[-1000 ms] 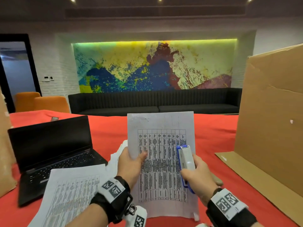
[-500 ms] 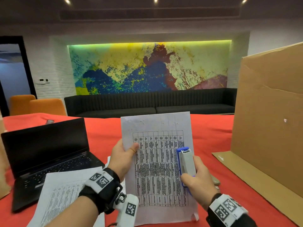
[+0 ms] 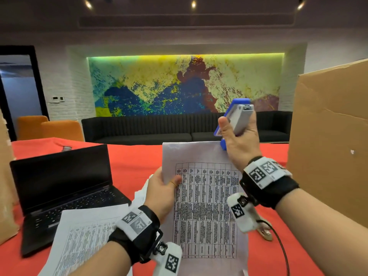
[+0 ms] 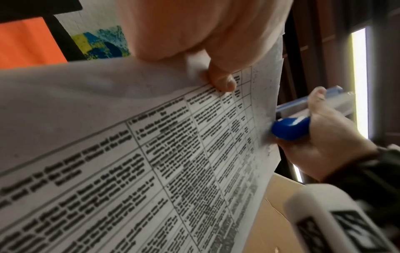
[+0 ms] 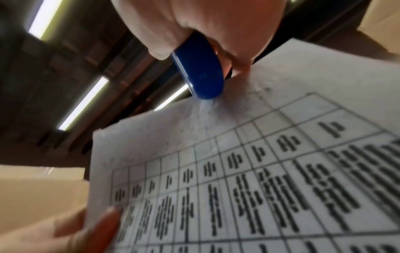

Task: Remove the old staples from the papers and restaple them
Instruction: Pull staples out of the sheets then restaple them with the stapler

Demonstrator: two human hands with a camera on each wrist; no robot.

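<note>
My left hand (image 3: 162,191) holds a set of printed table papers (image 3: 205,206) upright by the left edge, thumb on the front (image 4: 223,82). My right hand (image 3: 238,139) grips a blue and grey stapler (image 3: 237,116) raised at the papers' top right corner. The stapler's blue rear end (image 5: 200,71) touches that corner of the papers (image 5: 249,162), as the left wrist view also shows at the stapler (image 4: 290,129). No staple is visible to me.
An open black laptop (image 3: 59,188) sits at left on the red table (image 3: 131,162), with another printed sheet stack (image 3: 79,240) in front of it. A tall cardboard panel (image 3: 330,146) stands at right. A small metal tool (image 3: 264,232) lies under my right wrist.
My right hand has lifted the stapler from in front of the page's middle up to the papers' top right corner. The left hand keeps its hold on the papers.
</note>
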